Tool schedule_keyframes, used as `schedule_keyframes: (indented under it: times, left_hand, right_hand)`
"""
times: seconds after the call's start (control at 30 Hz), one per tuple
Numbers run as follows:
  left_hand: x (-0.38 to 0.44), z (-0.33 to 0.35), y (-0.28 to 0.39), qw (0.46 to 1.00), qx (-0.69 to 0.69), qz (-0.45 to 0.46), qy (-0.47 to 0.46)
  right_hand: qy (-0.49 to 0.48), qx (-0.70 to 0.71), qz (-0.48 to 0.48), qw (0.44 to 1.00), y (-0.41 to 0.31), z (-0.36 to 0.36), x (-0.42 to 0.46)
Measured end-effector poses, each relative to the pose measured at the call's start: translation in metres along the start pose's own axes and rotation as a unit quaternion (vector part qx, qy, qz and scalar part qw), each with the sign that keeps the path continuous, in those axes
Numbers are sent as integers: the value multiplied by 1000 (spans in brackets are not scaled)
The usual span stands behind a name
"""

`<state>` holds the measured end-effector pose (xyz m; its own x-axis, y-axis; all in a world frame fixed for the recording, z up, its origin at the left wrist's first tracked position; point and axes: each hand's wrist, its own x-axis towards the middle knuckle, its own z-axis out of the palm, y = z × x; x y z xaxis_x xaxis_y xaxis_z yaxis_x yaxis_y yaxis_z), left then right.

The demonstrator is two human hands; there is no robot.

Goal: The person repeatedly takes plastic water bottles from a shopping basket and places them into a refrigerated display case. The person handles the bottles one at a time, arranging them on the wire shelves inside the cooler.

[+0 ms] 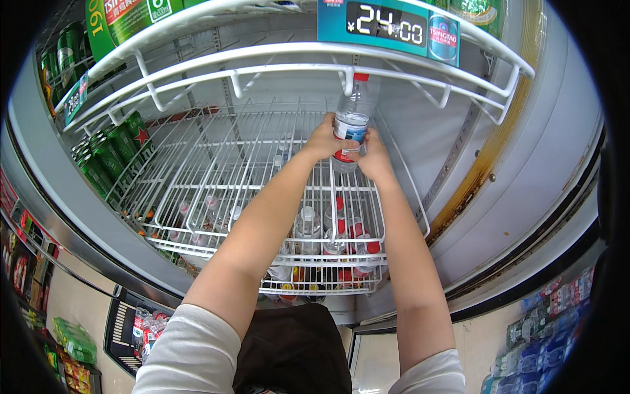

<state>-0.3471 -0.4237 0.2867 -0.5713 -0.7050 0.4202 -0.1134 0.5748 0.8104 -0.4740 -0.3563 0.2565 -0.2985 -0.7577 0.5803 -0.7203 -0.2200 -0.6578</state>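
Note:
A clear plastic water bottle (352, 120) with a red cap stands upright between my hands, over the right back part of a white wire shelf (256, 187) inside a refrigerated cabinet. My left hand (327, 139) grips it from the left, thumb across the label. On the other side my right hand (371, 155) holds it low down, fingers wrapped behind. Whether its base rests on the wires I cannot tell. Green beer cans (110, 150) stand grouped at the shelf's left side. Below the wires, more bottles with red caps (339, 229) and white caps (307, 221) show through.
An upper wire shelf (295, 49) with a price tag (389, 29) overhangs my hands. The cabinet's side wall (517, 162) rises at right. On the floor, a black basket (120, 327) holds bottles. Packs of bottled drinks (536, 340) are stacked lower right.

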Motion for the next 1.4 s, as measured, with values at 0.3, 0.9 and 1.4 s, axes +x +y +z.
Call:
schedule_keyframes:
  times: [0.3, 0.9, 1.4]
  left_hand:
    - [-9, 8, 3, 997, 55, -43, -32]
    - [-383, -91, 98, 985, 153, 9, -86]
    - [-608, -157, 39, 807, 505, -299, 70]
  right_hand:
    - [-35, 24, 21, 999, 0, -5, -3]
    - [-112, -49, 90, 988, 27, -36, 7]
    - [-471, 266, -3, 841, -234, 129, -323]
